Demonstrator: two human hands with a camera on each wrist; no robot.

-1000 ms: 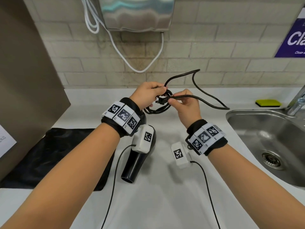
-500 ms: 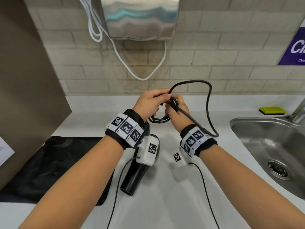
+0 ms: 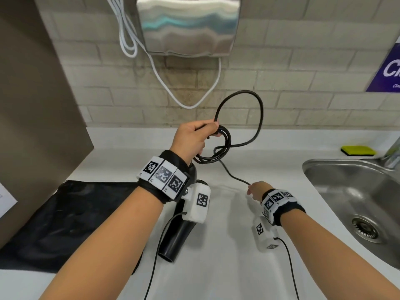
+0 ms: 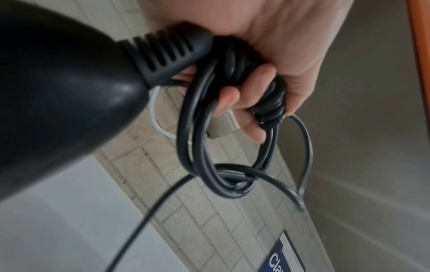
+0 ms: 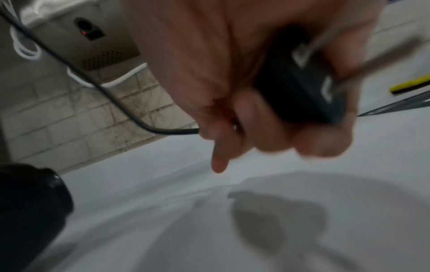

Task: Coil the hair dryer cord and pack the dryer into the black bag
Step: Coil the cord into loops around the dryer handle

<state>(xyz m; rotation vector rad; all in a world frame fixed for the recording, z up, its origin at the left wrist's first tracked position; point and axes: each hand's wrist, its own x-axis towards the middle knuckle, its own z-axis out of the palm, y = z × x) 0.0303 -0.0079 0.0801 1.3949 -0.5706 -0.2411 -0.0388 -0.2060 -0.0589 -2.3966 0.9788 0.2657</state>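
Note:
My left hand (image 3: 192,137) is raised over the back of the counter and grips a small coil of the black cord (image 3: 216,152). A wide loop of cord (image 3: 258,118) stands up beyond it. In the left wrist view my fingers (image 4: 256,103) curl round the coil (image 4: 223,174), right beside the dryer's ribbed cord sleeve (image 4: 167,53). The black hair dryer (image 3: 179,234) sits under my left wrist, nozzle toward me. My right hand (image 3: 255,190) is low over the counter and holds the black plug (image 5: 300,86), blurred. The black bag (image 3: 65,224) lies flat at the left.
A steel sink (image 3: 357,202) fills the right side, with a yellow sponge (image 3: 358,150) on the ledge behind it. A steel hand dryer (image 3: 188,24) with a white cable (image 3: 188,105) hangs on the tiled wall. A brown panel (image 3: 32,105) stands at the left.
My right hand has left the coil and dropped down and to the right, taking the plug end with it. The free loop now stands taller. My left hand keeps hold of the coil.

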